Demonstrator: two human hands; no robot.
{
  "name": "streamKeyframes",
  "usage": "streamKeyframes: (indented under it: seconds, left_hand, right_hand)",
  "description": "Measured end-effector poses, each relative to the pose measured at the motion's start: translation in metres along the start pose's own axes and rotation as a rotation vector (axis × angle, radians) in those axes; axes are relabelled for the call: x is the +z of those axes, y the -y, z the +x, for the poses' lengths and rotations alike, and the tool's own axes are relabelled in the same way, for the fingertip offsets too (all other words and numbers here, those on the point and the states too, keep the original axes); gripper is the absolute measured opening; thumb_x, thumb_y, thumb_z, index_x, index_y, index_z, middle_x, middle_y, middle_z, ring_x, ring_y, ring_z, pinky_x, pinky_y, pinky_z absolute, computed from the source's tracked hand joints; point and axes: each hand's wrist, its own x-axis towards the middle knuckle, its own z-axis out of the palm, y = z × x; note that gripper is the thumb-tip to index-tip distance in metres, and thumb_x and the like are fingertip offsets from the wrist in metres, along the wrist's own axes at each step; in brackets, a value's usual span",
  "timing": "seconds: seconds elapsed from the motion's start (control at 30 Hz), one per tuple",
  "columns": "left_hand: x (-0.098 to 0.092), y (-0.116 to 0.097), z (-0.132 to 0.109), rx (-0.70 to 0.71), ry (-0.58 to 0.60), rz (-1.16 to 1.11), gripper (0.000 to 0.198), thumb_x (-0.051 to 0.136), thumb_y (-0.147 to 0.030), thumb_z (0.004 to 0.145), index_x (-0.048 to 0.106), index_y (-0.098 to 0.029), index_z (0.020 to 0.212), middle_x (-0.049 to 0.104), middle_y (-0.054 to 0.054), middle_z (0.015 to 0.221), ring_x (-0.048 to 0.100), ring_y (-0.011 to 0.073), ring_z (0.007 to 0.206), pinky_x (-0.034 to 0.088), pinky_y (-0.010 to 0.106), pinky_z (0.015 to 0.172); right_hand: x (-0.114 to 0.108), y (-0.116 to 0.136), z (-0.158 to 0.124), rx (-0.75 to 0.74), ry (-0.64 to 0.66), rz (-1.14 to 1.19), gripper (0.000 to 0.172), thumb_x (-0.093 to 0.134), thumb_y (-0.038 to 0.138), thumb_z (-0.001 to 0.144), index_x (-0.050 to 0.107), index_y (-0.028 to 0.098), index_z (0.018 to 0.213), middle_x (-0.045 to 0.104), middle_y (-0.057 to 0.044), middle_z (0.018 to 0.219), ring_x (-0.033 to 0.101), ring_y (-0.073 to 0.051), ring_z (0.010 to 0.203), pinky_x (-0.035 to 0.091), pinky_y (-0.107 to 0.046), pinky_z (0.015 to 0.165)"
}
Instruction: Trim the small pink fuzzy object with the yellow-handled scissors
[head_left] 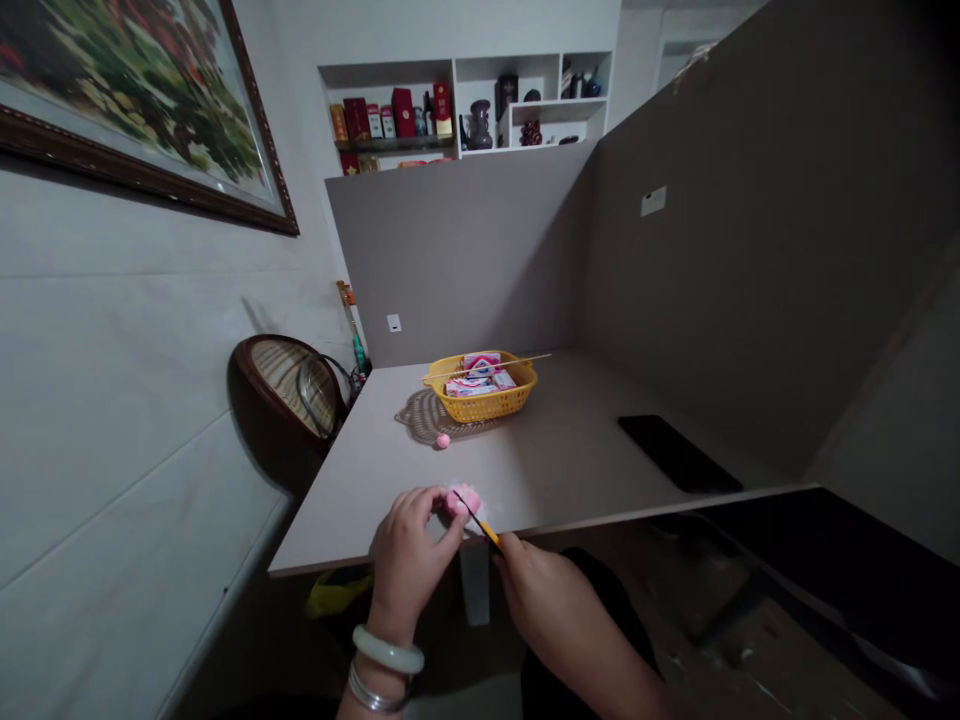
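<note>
your left grip (409, 540) pinches the pink lump (471, 496) at the near edge of the counter (360, 470); your right grip (541, 590) encloses the yellow-handled tool (489, 534), its tip at the lump. probably light, soft, easily dented: steady the sides gently, clear of the tip.

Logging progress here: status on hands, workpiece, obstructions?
Left hand holding pink lump; right hand gripping yellow-handled tool. Tool's dark end at lump. Yellow basket and small pink ball farther back, clear of hands.
</note>
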Motion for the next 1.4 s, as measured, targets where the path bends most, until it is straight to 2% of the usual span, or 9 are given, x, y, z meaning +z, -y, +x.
streamKeyframes:
  seconds: [0.2, 0.37, 0.53, 0.63, 0.83, 1.07, 1.17, 1.27, 1.4]
  left_hand:
    - [0.0, -0.001, 0.0, 0.032, -0.008, 0.025, 0.017, 0.058, -0.038, 0.088, 0.064, -0.023, 0.095, 0.068, 0.004, 0.094, 0.063, 0.0212, 0.089, 0.051, 0.034, 0.079]
    - [0.002, -0.003, -0.001, 0.049, -0.052, 0.085, 0.015, 0.055, -0.034, 0.089, 0.063, -0.022, 0.096, 0.067, 0.005, 0.093, 0.062, 0.0221, 0.091, 0.05, 0.036, 0.081]
    - [0.001, -0.004, -0.002, 0.021, -0.033, 0.075, 0.012, 0.059, -0.034, 0.087, 0.061, -0.023, 0.092, 0.066, 0.004, 0.091, 0.061, 0.0224, 0.089, 0.05, 0.035, 0.078]
    - [0.001, -0.004, -0.002, 0.027, -0.022, 0.068, 0.012, 0.061, -0.032, 0.085, 0.06, -0.023, 0.093, 0.066, 0.004, 0.092, 0.061, 0.0227, 0.091, 0.049, 0.035, 0.08]
    - [0.002, -0.004, -0.002, 0.037, -0.035, 0.056, 0.009, 0.059, -0.031, 0.086, 0.061, -0.023, 0.089, 0.066, 0.004, 0.09, 0.06, 0.0218, 0.088, 0.048, 0.034, 0.078]
    - [0.001, -0.003, -0.002, 0.035, -0.029, 0.041, 0.011, 0.059, -0.032, 0.087, 0.062, -0.022, 0.09, 0.066, 0.004, 0.09, 0.06, 0.0218, 0.087, 0.049, 0.034, 0.077]
    - [0.002, -0.003, -0.001, 0.04, -0.049, 0.051, 0.011, 0.059, -0.033, 0.086, 0.062, -0.022, 0.089, 0.066, 0.004, 0.089, 0.06, 0.0218, 0.086, 0.049, 0.034, 0.075]
    - [0.003, -0.001, -0.001, 0.032, -0.055, 0.052, 0.011, 0.059, -0.033, 0.086, 0.063, -0.023, 0.09, 0.067, 0.004, 0.089, 0.06, 0.0218, 0.086, 0.049, 0.033, 0.076]
    - [0.001, 0.0, 0.0, 0.023, -0.031, 0.038, 0.012, 0.06, -0.033, 0.086, 0.063, -0.023, 0.091, 0.067, 0.004, 0.091, 0.061, 0.0212, 0.086, 0.05, 0.033, 0.075]
  right_hand:
    - [0.004, 0.009, 0.012, 0.033, 0.003, 0.07, 0.023, 0.038, 0.009, 0.097, 0.058, 0.019, 0.096, 0.072, -0.005, 0.087, 0.07, -0.017, 0.076, 0.032, -0.026, 0.056]
    - [0.009, 0.009, 0.007, 0.045, -0.037, 0.071, 0.02, 0.039, 0.012, 0.097, 0.057, 0.02, 0.091, 0.072, -0.004, 0.083, 0.07, -0.017, 0.072, 0.031, -0.025, 0.054]
    - [0.012, -0.002, -0.01, 0.007, -0.032, 0.034, 0.025, 0.035, 0.01, 0.096, 0.057, 0.02, 0.093, 0.072, -0.005, 0.082, 0.07, -0.018, 0.073, 0.034, -0.025, 0.055]
    - [0.009, -0.003, -0.013, 0.02, -0.003, 0.017, 0.026, 0.036, 0.008, 0.095, 0.058, 0.021, 0.089, 0.071, -0.004, 0.08, 0.07, -0.018, 0.07, 0.034, -0.026, 0.054]
    - [-0.004, 0.01, 0.003, 0.036, -0.002, 0.0, 0.025, 0.038, 0.008, 0.096, 0.06, 0.019, 0.095, 0.073, -0.005, 0.085, 0.071, -0.019, 0.075, 0.035, -0.026, 0.056]
    - [0.001, 0.001, -0.014, 0.035, 0.04, -0.03, 0.026, 0.038, 0.005, 0.093, 0.06, 0.019, 0.092, 0.072, -0.006, 0.082, 0.071, -0.02, 0.072, 0.035, -0.027, 0.054]
    - [-0.005, 0.009, -0.001, 0.05, 0.009, -0.012, 0.025, 0.038, 0.006, 0.093, 0.06, 0.019, 0.094, 0.073, -0.006, 0.084, 0.071, -0.019, 0.075, 0.035, -0.026, 0.055]
    - [-0.011, 0.015, 0.01, 0.053, 0.045, -0.013, 0.025, 0.039, 0.004, 0.092, 0.06, 0.017, 0.095, 0.073, -0.007, 0.085, 0.071, -0.018, 0.076, 0.035, -0.025, 0.056]
    - [-0.01, 0.008, -0.002, 0.049, 0.067, 0.003, 0.025, 0.038, 0.009, 0.095, 0.061, 0.018, 0.097, 0.073, -0.006, 0.087, 0.071, -0.019, 0.077, 0.036, -0.024, 0.056]
